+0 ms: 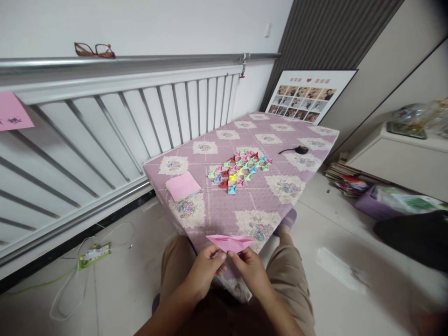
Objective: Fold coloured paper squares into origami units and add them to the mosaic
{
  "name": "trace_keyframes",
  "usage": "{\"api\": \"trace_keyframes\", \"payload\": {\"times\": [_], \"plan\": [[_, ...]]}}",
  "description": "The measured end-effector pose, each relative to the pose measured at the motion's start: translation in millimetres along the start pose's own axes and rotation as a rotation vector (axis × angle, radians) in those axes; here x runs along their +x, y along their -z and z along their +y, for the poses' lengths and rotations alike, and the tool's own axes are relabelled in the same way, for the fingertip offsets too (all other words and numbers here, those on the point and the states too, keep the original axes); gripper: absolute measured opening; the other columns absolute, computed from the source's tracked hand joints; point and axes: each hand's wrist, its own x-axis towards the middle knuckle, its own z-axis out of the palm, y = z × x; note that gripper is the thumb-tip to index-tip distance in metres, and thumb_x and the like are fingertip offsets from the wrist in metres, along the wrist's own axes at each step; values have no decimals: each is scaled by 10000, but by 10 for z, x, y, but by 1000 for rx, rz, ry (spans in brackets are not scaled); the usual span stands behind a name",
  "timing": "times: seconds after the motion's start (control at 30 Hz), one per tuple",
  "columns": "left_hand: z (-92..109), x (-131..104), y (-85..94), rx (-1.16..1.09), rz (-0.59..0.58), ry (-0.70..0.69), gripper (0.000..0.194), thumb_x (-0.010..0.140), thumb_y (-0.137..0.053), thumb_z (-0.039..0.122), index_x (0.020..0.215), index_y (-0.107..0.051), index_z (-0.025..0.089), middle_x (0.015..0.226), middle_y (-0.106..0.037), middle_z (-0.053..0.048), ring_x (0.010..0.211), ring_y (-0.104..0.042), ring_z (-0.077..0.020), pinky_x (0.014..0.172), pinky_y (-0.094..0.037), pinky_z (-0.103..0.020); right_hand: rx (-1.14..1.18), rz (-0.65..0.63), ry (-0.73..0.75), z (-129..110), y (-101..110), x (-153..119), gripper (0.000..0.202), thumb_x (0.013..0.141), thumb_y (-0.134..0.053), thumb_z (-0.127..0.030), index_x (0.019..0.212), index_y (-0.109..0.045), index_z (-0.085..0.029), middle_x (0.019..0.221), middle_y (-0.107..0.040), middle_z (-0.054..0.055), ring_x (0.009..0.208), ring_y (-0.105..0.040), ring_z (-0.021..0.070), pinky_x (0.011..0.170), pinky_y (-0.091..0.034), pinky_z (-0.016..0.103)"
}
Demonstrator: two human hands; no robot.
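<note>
A folded pink origami paper [231, 242], wide and pointed at both ends, is held up over the near end of the table. My left hand [209, 265] pinches its lower edge from the left. From the right, my right hand [248, 267] pinches the same edge, with the two thumbs close together. Beyond the hands, several small folded paper pieces [233, 177] in many colours stand in rows on the tablecloth. A stack of square origami paper [182, 185], pink on top, lies at the table's left side.
The table wears a purple floral cloth [259, 200]. A small black object with a cord [301, 150] lies toward its right edge. White railings [182, 112] border the left, with glasses [94, 50] on top. A power strip [94, 255] and cables lie on the floor.
</note>
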Motion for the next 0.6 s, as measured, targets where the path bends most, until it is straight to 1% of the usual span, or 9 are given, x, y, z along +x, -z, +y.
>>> {"api": "trace_keyframes", "payload": {"times": [0.07,0.13,0.23,0.33,0.43,0.47,0.5,0.53,0.6], "plan": [[70,-22,-102,-154,-12,22,379,680,-716,444,827,-625,107,684,-585,-13,571,-509,-91,528,-364,-203,-30,-1,18,-65,-14,-49,378,777,-600,-530,810,-648,-156,688,-668,51,631,-592,183,629,-483,296],[135,-42,-173,-266,0,40,420,615,-771,460,779,-621,103,656,-590,-15,567,-512,-90,537,-371,-205,-103,22,42,-117,-2,-73,362,790,-587,-521,770,-643,-164,665,-657,50,623,-589,185,625,-482,297],[190,-54,-215,-309,7,24,434,603,-790,470,772,-629,104,637,-613,-25,579,-535,-101,578,-405,-221,-216,31,117,-180,87,-68,309,810,-570,-478,810,-646,-178,718,-660,49,675,-598,187,651,-486,296],[178,-43,-185,-242,59,-21,410,652,-755,487,797,-641,121,665,-650,-40,625,-577,-131,654,-449,-259,-308,49,214,-233,259,-52,238,809,-584,-420,869,-628,-194,777,-646,31,735,-602,178,698,-490,293],[156,-29,-142,-90,123,-34,350,710,-701,473,797,-663,136,716,-684,-59,697,-614,-163,724,-470,-293,-332,187,262,-320,442,-69,246,841,-559,-403,983,-590,-204,886,-639,43,803,-607,175,716,-501,296],[158,-29,-136,-40,126,-35,326,728,-682,456,810,-675,141,734,-693,-64,725,-623,-174,739,-474,-299,-346,248,297,-367,488,-83,246,849,-559,-397,1009,-581,-212,920,-633,47,832,-606,177,739,-504,304],[165,-30,-135,3,118,-39,303,743,-663,436,829,-688,146,751,-701,-67,750,-629,-183,751,-476,-304,-375,275,344,-424,521,-99,232,854,-563,-383,1020,-579,-222,959,-624,52,886,-600,184,786,-501,323],[174,-33,-139,36,102,-51,286,756,-644,414,856,-698,151,770,-707,-68,768,-633,-188,760,-478,-308,-410,285,411,-488,541,-114,207,852,-574,-366,1006,-587,-229,994,-612,58,939,-589,195,832,-491,347],[192,-41,-153,80,59,-92,262,775,-611,364,907,-706,159,808,-714,-64,775,-634,-188,768,-481,-311,-531,201,533,-617,544,-137,145,840,-601,-342,945,-621,-244,1064,-591,69,1021,-565,219,884,-473,387]]}}
